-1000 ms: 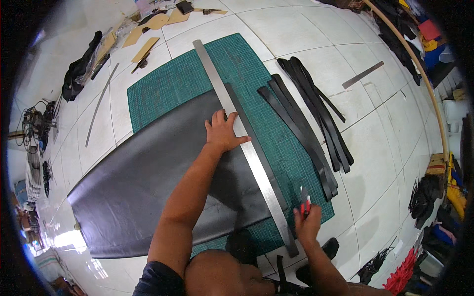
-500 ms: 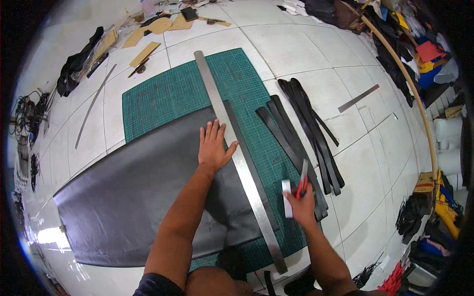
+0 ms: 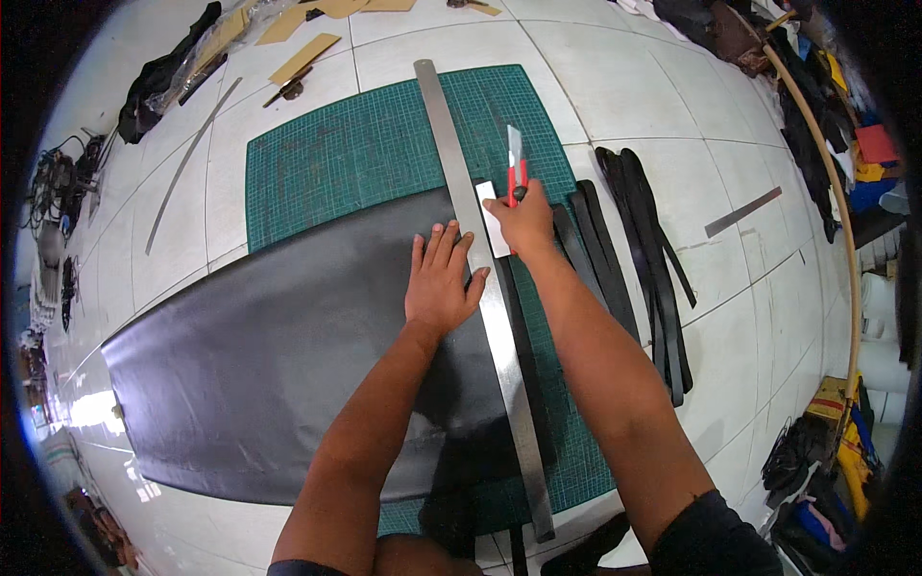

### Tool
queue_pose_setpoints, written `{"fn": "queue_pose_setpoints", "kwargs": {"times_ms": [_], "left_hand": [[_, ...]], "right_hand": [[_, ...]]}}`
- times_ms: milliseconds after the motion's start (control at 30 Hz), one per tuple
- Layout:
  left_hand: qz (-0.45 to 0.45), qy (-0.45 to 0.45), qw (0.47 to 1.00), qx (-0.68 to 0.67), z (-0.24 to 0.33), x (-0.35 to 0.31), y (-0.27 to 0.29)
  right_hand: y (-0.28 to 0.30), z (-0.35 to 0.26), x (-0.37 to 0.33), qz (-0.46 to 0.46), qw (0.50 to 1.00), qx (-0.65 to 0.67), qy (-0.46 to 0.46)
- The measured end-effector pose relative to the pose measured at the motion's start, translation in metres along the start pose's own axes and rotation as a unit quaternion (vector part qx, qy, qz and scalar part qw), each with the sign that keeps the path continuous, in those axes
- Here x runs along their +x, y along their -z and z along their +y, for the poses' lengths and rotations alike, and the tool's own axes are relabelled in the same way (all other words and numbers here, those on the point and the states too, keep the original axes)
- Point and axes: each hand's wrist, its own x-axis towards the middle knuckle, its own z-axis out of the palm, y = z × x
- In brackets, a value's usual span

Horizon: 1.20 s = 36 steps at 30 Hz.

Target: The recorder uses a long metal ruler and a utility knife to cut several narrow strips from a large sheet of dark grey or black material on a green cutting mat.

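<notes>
A long metal ruler lies over a black leather-like sheet, close to the sheet's right edge. My left hand presses down with its fingers spread, on the sheet and against the ruler's left side. In my right hand is a red utility knife, its blade pointing up and away. The same hand pinches a small white rectangular piece, which lies along the ruler's right edge near the sheet's far end. Beneath everything is a green gridded cutting mat.
Cut black strips lie right of my right hand, with a bundle of longer black strips beyond. A short metal ruler rests on the tiled floor. Tan board pieces are at the far left, and a curved pole borders the right.
My right hand has moved up and left with the knife and white piece, from beside the strips to the ruler's edge. My left hand stays on the ruler; the view has shifted slightly.
</notes>
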Motion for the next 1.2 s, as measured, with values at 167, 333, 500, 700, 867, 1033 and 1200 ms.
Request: {"fn": "queue_pose_setpoints", "kwargs": {"times_ms": [167,333,500,700,867,1033,1200], "left_hand": [[0.009,-0.006,1.000,-0.007,-0.001,-0.002,0.002],[0.016,-0.015,1.000,-0.008,-0.001,0.001,0.000],[0.014,-0.011,1.000,-0.008,-0.001,0.001,0.000],[0.002,-0.002,1.000,-0.002,0.000,0.002,0.001],[0.003,-0.008,1.000,-0.001,0.001,-0.001,0.004],[0.031,-0.029,0.999,-0.013,-0.002,0.002,0.000],[0.056,-0.046,0.997,0.002,-0.008,0.000,-0.004]], "right_hand": [[-0.004,0.003,0.003,-0.019,1.000,-0.015,-0.012],[0.003,0.007,0.013,-0.049,0.998,-0.002,-0.027],[0.007,0.003,0.012,-0.062,0.997,-0.003,-0.035],[0.003,0.007,0.013,-0.070,0.997,-0.007,-0.038],[0.003,0.002,0.003,-0.046,0.998,-0.012,-0.028],[0.011,0.016,-0.025,-0.036,0.999,-0.036,-0.004],[0.048,0.062,-0.140,-0.037,0.998,-0.056,-0.017]]}}
